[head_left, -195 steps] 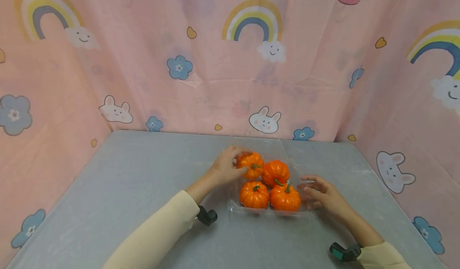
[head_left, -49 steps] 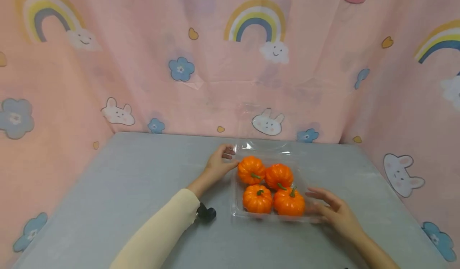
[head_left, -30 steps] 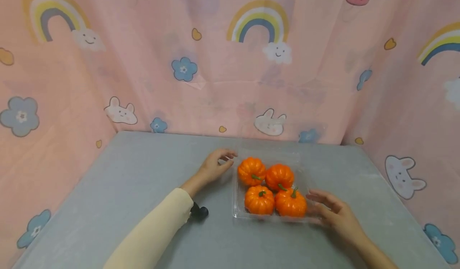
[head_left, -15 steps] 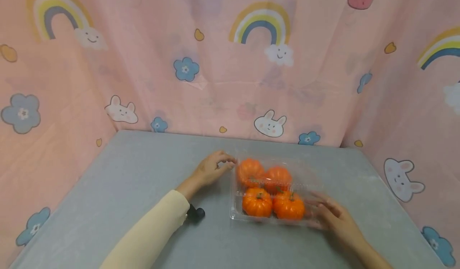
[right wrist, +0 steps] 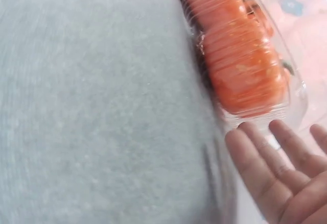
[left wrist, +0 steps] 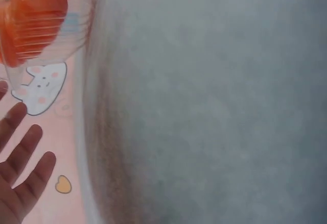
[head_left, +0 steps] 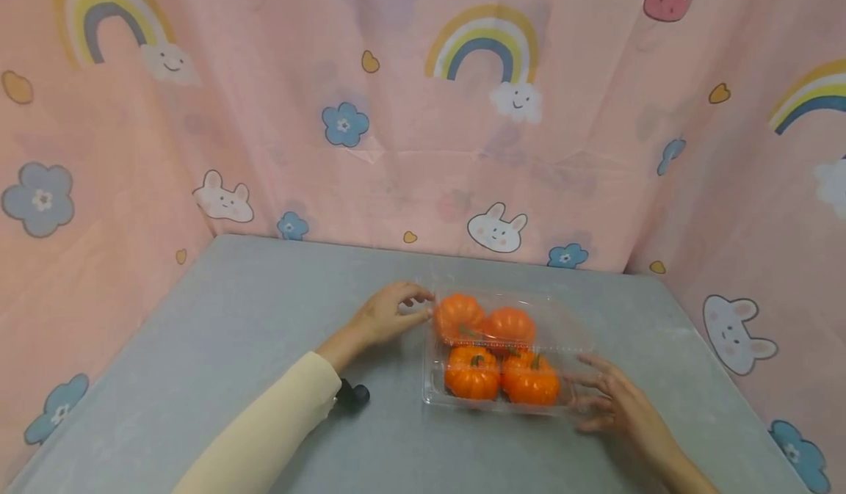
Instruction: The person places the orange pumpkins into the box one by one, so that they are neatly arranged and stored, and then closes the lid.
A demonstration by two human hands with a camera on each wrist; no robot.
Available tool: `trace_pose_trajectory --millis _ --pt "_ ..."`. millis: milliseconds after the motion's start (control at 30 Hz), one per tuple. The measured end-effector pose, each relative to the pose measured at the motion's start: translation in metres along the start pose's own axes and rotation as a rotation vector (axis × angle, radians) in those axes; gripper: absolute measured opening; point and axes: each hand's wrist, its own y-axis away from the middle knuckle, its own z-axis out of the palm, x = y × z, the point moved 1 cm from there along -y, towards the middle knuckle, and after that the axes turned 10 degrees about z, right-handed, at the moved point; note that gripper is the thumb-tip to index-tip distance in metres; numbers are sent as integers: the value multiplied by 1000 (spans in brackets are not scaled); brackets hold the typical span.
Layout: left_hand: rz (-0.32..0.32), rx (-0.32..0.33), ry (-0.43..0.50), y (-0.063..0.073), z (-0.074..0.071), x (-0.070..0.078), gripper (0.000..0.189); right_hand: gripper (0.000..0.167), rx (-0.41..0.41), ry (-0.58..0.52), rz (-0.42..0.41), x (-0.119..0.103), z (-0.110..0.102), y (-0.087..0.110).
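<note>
A clear plastic clamshell box (head_left: 432,395) holds several small orange pumpkins (head_left: 472,374) with green stems. Its transparent lid (head_left: 558,325) is folded over from the back, and a ridged lid edge runs across the middle of the box in the head view. Whether the lid sits fully down I cannot tell. By the back left corner is my left hand (head_left: 390,314), fingers loosely bent, fingertips close to the plastic. My right hand (head_left: 621,402) is spread beside the right wall; the right wrist view shows its fingertips (right wrist: 237,137) just off the box end, gripping nothing.
The box stands on a grey table (head_left: 297,288). Behind it and along both sides hangs a pink printed curtain (head_left: 410,171). A small black device (head_left: 353,395) is strapped near the left sleeve's cuff.
The left hand drew away from the pumpkins to the box's left side. The lid, raised behind the box before, came forward and down over the pumpkins. The right fingers have just spread.
</note>
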Motion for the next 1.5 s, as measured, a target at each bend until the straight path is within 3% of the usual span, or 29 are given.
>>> trace_pose_trajectory --millis 233,367,500,700,900,1267,1500 --pt "-33 -18 66 4 -3 6 36 53 89 123 76 -14 2 8" --pt "-60 -24 107 6 -3 8 38 50 162 116 116 -17 7 9" --pt "-130 -27 139 8 -2 12 38 55 231 87 184 -18 12 9" --pt "-220 -39 129 15 -2 23 40 58 219 73 210 -13 13 10" --pt "-252 -43 205 31 -2 37 47 56 216 61 227 -13 16 9" --pt "-232 -38 393 70 4 75 61 54 250 96 226 -12 16 7" --pt "-297 -50 465 84 10 96 75 51 279 110 191 -9 18 7"
